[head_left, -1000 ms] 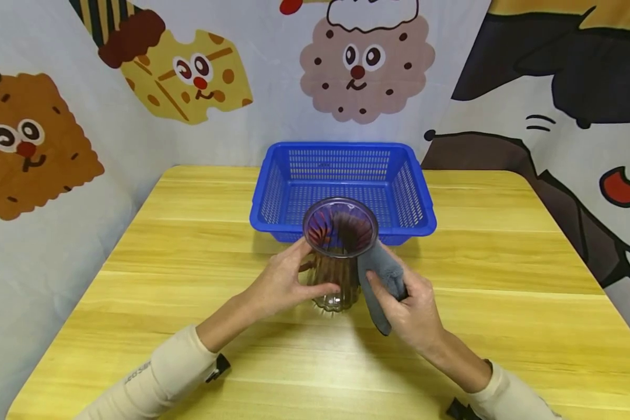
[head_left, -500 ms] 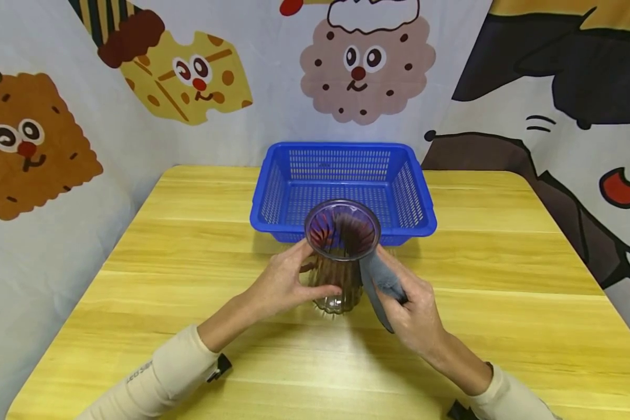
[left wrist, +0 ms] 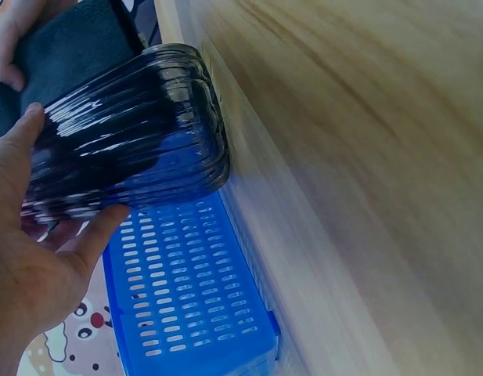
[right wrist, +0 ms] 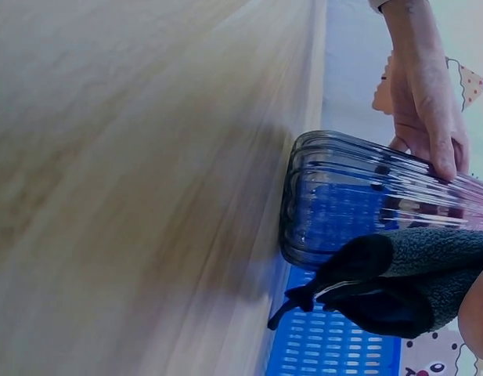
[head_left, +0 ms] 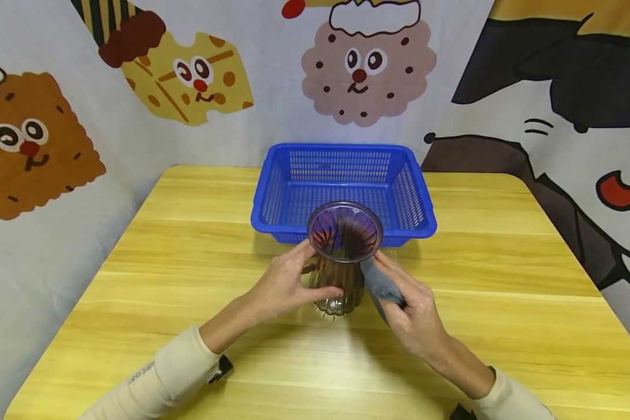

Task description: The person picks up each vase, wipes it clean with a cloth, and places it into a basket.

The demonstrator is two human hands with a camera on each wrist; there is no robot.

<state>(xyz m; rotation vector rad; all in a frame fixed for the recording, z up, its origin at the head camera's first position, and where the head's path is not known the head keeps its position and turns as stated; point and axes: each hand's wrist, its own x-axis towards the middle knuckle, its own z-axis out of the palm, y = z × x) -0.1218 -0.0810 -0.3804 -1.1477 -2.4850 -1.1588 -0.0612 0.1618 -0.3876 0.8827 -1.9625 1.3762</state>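
A ribbed, tinted glass vase (head_left: 341, 286) with a flared purplish rim stands upright, just in front of the blue basket. My left hand (head_left: 280, 283) grips its left side, thumb across the front and fingers behind. On the other side, my right hand (head_left: 417, 321) holds a folded grey cloth (head_left: 382, 286) against the glass, just below the rim. In the right wrist view the dark edge of the cloth (right wrist: 429, 270) hangs beside the vase (right wrist: 343, 196). The left wrist view shows the vase's scalloped base (left wrist: 202, 117) close to the tabletop. My right fingertips are partly hidden behind the vase.
A blue perforated plastic basket (head_left: 341, 157) sits at the back middle of the wooden table (head_left: 189, 245), directly behind the vase. Behind the table hangs a pale cloth backdrop (head_left: 273, 81) printed with cartoon snacks.
The vase has shifted slightly right and nearer in the head view. My right hand has turned on the cloth, so less of it shows below the fingers. The left hand keeps its grip.
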